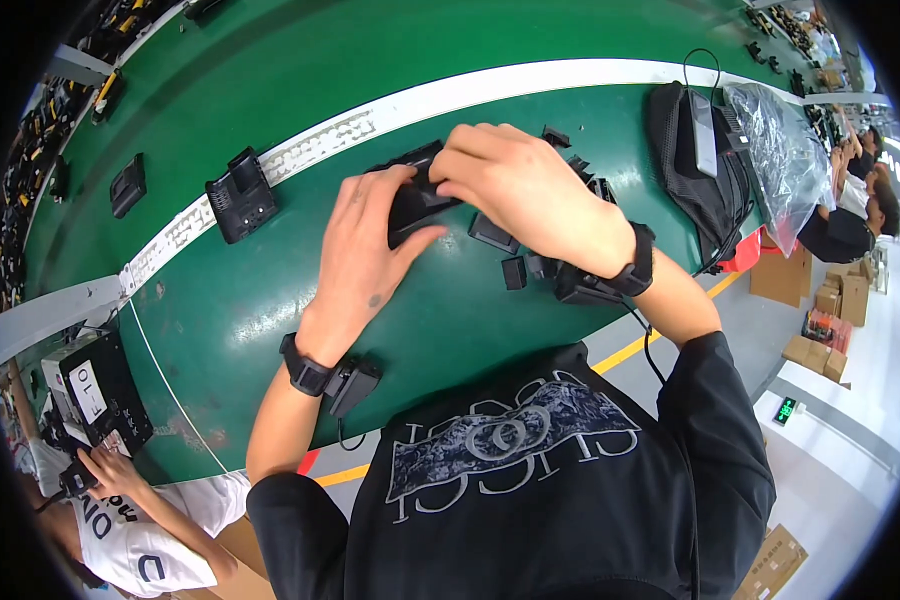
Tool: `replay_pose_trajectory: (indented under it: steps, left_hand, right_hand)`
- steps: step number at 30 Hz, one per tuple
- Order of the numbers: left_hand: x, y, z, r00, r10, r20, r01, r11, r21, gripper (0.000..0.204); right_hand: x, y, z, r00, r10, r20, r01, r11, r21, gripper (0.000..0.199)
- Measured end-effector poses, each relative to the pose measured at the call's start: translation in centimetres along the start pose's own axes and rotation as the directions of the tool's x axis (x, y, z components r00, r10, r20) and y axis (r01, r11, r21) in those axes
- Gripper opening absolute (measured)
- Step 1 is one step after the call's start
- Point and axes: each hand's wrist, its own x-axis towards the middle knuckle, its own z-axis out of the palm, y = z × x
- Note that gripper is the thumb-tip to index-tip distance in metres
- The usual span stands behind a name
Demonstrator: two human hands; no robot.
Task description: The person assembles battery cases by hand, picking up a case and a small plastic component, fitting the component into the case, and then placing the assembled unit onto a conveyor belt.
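A black plastic housing [413, 208] is held between my two hands over the green work surface; much of it is hidden by fingers. My left hand [355, 240] grips its left side, fingertips on the top edge and thumb low. From the right, my right hand [520, 185] has its fingers closed at the housing's upper right part. What those fingertips pinch is too covered to make out. Beside and beneath my right wrist lie several small black plastic parts, among them a flat piece [493, 233] and a little block [514, 273].
Beyond my left hand, a black device [242, 195] rests against the white strip [370, 125]; a smaller black part [128, 186] lies farther left. A black mesh bag [685, 150] and a clear plastic bag [775, 145] are at right. At lower left, a co-worker's hand [110, 473] holds a black object.
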Motion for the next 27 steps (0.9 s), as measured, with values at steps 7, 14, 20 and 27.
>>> replay_pose_trajectory:
  steps: [7, 14, 20, 27]
  left_hand:
    - [0.3, -1.0, -0.2, 0.991, 0.094, -0.092, -0.082, 0.989, 0.127, 0.059]
    - [4.9, -2.3, -3.9, 0.940, 0.182, -0.288, -0.001, 0.846, 0.533, 0.047]
    - [-0.2, -4.9, -15.0, 0.996, -0.085, 0.039, 0.055, 0.870, 0.489, 0.049]
    - [0.9, -6.4, -14.2, 0.979, -0.131, 0.154, 0.041, 0.875, 0.483, 0.018]
  right_hand:
    - [-0.8, 0.6, -1.6, 0.986, 0.120, -0.118, -0.127, 0.991, -0.050, 0.012]
    - [-1.5, 1.6, -3.0, 0.975, 0.194, -0.107, -0.212, 0.958, -0.193, 0.010]
    - [-3.4, 2.6, -0.1, 0.971, 0.221, 0.093, -0.211, 0.972, -0.106, 0.013]
    - [-3.3, 2.0, -0.7, 0.967, 0.253, -0.007, -0.252, 0.964, -0.086, 0.014]
